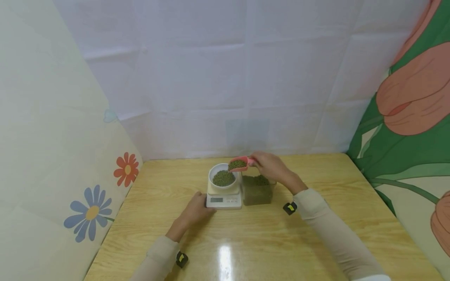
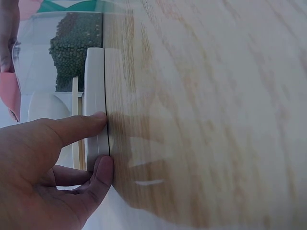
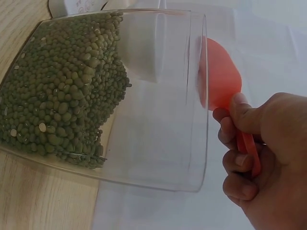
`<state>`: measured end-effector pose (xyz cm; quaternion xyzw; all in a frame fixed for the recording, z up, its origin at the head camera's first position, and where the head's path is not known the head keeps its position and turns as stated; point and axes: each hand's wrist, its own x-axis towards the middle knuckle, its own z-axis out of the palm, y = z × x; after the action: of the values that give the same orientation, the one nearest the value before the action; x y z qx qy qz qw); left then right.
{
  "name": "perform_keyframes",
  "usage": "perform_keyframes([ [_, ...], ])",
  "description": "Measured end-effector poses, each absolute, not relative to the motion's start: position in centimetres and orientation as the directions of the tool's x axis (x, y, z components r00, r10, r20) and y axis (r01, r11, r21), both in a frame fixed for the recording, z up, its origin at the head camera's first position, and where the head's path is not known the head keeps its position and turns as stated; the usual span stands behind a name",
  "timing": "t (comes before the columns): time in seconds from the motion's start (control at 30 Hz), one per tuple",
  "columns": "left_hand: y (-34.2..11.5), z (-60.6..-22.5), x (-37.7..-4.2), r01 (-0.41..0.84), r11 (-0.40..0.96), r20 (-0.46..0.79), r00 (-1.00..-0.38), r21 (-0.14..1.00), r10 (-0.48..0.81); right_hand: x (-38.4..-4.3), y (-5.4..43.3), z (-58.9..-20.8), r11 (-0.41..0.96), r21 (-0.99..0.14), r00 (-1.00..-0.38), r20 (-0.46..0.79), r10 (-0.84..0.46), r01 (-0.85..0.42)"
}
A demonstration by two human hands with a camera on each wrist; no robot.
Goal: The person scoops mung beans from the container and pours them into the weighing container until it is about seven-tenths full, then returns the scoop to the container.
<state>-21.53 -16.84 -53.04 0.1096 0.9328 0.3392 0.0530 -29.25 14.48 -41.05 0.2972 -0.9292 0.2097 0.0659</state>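
Note:
My right hand (image 1: 270,166) grips the handle of a pink-red scoop (image 3: 223,76). Green mung beans (image 1: 237,164) fill the scoop, which is held over the right rim of a white bowl (image 1: 212,170). More mung beans (image 1: 224,178) lie in that bowl, on top of a white digital kitchen scale (image 1: 225,202). At the scale's front left corner, my left hand (image 2: 43,163) holds its edge between thumb and fingers. A clear plastic container (image 3: 153,158), partly filled with mung beans (image 3: 57,86), stands right of the scale, below my right hand. The display's digits are unreadable.
Everything stands on a wood-grain table (image 1: 158,183). A white sheet (image 1: 197,89) hangs behind its back edge. Flower-printed panels border the left (image 1: 42,156) and right (image 1: 415,187) sides. Light glares off the tabletop near the front.

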Motion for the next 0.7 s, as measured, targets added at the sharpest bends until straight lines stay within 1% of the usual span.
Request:
perform_keyframes([
  [0.27, -16.8, -52.9, -21.6, 0.172, 0.743, -0.021, -0.97, 0.646, 0.243, -29.2, 14.4, -40.7, 0.738, -0.316, -0.802, 0.27, -0.533, -0.596],
  [0.7, -16.8, -53.0, -21.5, 0.157, 0.743, -0.031, -0.972, 0.651, 0.233, -28.9, 14.0, -40.0, 0.743, -0.308, -0.804, 0.251, -0.539, -0.594],
])
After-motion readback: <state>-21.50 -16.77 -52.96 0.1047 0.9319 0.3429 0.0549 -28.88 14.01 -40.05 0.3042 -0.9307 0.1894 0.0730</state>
